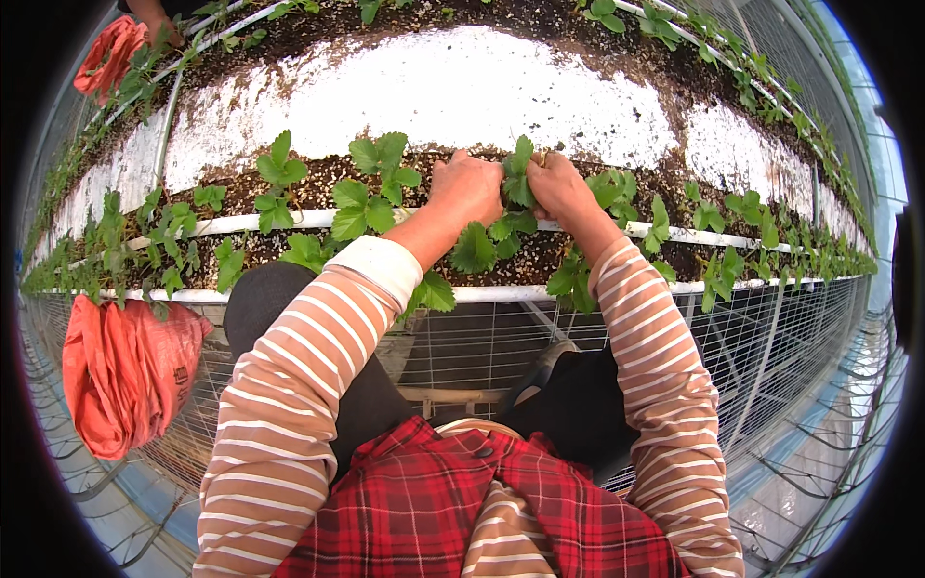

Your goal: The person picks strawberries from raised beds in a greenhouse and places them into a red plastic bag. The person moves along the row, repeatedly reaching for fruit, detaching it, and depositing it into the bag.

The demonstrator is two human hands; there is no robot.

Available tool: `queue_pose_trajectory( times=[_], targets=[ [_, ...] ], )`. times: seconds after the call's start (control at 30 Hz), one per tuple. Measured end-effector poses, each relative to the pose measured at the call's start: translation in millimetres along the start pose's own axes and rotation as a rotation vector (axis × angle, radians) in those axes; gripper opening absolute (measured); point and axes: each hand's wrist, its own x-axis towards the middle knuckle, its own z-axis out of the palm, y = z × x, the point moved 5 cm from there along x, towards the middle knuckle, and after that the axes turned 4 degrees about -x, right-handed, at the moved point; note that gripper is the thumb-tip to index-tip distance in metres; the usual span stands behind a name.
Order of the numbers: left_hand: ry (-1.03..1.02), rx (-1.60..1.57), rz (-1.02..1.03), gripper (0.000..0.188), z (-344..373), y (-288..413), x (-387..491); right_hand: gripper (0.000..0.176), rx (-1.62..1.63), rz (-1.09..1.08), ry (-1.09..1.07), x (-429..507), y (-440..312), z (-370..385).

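My left hand is bent down into the dark planting mix of a raised bed, its fingertips hidden behind the knuckles. It lies against the left side of a strawberry plant. On that plant's other side is my right hand, with finger and thumb drawn together around what looks like a thin brownish stem. Upright leaves fill the narrow gap between both hands. Lower leaves of a strawberry plant spread below my left wrist, over the white pipe at the bed's front edge.
Other strawberry plants line the bed on both sides. Behind my hands runs a white-coated strip. A red woven sack hangs at the left over wire mesh. Across the bed, another person's hand is beside a second red sack.
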Motion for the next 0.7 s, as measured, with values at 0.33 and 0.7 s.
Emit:
queue_pose_trajectory(
  times=[0.33,0.7],
  targets=[
    [0.465,-0.446,-0.082,0.012,-77.9,-21.5,-13.9,0.034,0.095,-0.239,0.318,-19.9,-34.8,-38.7],
    [0.261,-0.602,-0.078,0.018,-122.3,-59.9,-121.7,0.036,-0.093,-0.364,0.004,-41.5,-86.3,29.5]
  ],
)
